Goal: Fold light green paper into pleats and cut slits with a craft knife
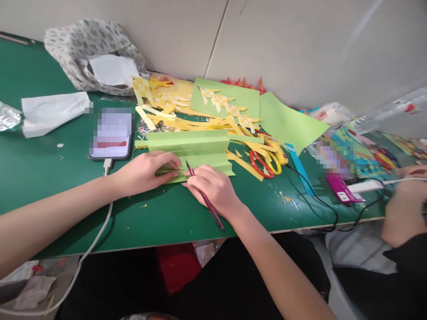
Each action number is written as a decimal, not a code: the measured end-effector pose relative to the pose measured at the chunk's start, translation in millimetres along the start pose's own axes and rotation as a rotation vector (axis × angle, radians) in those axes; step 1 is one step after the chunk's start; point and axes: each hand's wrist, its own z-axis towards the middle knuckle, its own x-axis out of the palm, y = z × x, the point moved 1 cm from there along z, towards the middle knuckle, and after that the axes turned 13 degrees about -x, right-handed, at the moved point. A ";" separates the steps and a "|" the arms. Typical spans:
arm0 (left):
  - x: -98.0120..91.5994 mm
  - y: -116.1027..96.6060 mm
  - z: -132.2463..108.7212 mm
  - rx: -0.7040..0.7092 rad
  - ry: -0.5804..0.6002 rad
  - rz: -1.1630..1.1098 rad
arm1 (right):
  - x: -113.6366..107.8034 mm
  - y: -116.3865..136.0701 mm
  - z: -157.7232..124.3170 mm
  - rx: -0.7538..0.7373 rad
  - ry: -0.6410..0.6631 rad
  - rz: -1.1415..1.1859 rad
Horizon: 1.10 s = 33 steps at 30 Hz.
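A sheet of light green paper (196,144) with several crosswise creases lies on the green table in front of me. My left hand (158,169) has its fingers closed on the near edge of this paper, at its left part. In my right hand (211,184) is a slim dark red pen-like tool (211,206), its dark pointed tip aimed up and away from me. The right fingertips also touch the paper's near edge, close to the left ones. Whether the tool is a pen or a craft knife I cannot tell.
Yellow paper strips and woven yellow pieces (230,109) pile up behind the paper. Red-handled scissors (262,164) and a yellow glue gun (278,151) lie right. A plugged-in phone (111,133) is left, near a cloth bag (80,53). Another person's arm (405,209) rests beside a purple power strip (343,189).
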 end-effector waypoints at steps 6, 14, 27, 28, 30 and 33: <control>-0.7 -0.3 0.4 -0.007 -0.006 0.008 | 3.1 5.2 0.1 -0.135 0.079 -0.177; 1.7 2.7 0.6 -0.012 -0.039 0.032 | -1.0 12.8 -1.5 -0.158 0.105 -0.112; 1.2 2.5 0.2 -0.009 -0.031 0.051 | -25.4 6.3 -23.6 -0.130 0.154 -0.108; 1.3 2.7 0.0 -0.008 -0.030 0.058 | -28.6 5.8 -25.4 -0.131 0.139 -0.100; 1.5 3.5 -0.3 -0.004 -0.035 0.074 | -34.4 3.0 -30.2 -0.109 0.107 -0.103; 1.6 4.1 -0.8 -0.005 -0.042 0.088 | -38.1 -2.2 -38.7 -0.078 0.125 -0.157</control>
